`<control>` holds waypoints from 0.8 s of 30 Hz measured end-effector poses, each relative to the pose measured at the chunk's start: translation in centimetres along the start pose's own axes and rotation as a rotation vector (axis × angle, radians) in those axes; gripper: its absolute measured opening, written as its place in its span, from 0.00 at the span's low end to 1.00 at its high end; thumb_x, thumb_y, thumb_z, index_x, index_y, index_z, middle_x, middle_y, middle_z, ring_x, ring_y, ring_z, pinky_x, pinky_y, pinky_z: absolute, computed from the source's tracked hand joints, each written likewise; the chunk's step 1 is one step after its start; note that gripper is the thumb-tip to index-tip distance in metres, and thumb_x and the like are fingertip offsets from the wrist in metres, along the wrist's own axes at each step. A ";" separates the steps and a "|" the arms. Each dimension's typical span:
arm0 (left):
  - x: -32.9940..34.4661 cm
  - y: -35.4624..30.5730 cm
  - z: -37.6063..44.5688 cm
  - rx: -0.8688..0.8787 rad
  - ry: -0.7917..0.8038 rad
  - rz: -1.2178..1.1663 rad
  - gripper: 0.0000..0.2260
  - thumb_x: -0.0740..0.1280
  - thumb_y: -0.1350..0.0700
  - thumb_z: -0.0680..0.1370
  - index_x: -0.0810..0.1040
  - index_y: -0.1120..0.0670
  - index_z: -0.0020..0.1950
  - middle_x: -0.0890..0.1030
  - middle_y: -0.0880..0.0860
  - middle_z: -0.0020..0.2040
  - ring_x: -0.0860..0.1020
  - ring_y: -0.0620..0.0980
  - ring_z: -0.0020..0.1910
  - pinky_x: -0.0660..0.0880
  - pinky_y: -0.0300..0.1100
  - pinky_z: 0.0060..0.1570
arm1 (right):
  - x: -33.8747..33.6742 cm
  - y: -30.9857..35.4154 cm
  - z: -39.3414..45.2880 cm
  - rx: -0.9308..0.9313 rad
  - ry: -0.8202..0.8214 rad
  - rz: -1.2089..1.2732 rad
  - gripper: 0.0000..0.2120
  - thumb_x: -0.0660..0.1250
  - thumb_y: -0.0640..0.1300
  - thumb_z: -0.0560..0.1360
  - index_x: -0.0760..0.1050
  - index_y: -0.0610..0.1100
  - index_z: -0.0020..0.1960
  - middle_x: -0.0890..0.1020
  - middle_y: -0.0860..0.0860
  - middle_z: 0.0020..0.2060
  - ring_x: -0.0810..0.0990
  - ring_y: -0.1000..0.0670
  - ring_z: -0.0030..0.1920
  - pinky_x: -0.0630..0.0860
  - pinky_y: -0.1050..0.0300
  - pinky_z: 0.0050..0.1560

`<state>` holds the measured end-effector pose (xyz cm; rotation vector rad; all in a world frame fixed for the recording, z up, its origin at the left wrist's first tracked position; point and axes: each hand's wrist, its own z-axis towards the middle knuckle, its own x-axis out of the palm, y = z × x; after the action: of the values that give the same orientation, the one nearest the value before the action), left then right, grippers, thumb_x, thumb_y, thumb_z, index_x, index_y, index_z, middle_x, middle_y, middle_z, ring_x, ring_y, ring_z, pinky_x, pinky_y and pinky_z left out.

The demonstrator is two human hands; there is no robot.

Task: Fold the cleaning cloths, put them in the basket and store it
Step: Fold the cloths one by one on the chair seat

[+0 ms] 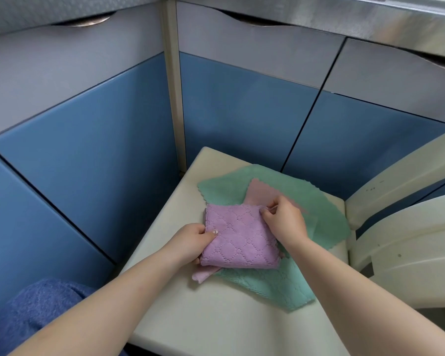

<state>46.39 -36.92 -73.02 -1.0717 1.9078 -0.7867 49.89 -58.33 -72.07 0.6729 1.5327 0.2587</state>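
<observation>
Purple cloth (pixel 239 236), folded into a rough square, lies on top of the loose pile at the middle of the pale table (pixel 190 317), held at both sides: the left hand (pixel 190 242) grips its left edge with the thumb on top and fingers curled under, and the right hand (pixel 284 219) pinches the far right corner. Beneath it a pink cloth (pixel 261 192) and two green cloths (pixel 275 286) lie spread and unfolded, overlapping — that is where trouble looks likely. If the purple square is lifted or slid, its soft layers may catch on the pink one and drag it along, or the fold may spring open once either grip loosens. The nearer green cloth reaches close to the table's right edge and could slip off if tugged. No basket is in view, so carrying the folded piece to it one-handed may undo the fold.
</observation>
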 end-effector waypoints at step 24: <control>5.5 0.8 1.0 0.279 -0.317 0.903 0.30 0.48 0.43 0.78 0.46 0.51 0.78 0.45 0.51 0.79 0.40 0.48 0.77 0.39 0.53 0.72 | 3.8 -0.2 -5.6 -0.410 0.182 -0.440 0.31 0.48 0.58 0.79 0.45 0.49 0.77 0.45 0.52 0.77 0.39 0.53 0.76 0.37 0.42 0.73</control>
<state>45.16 -41.55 -75.97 -0.0899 1.6842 -0.3114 44.60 -55.08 -74.77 -0.0173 1.6905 0.2922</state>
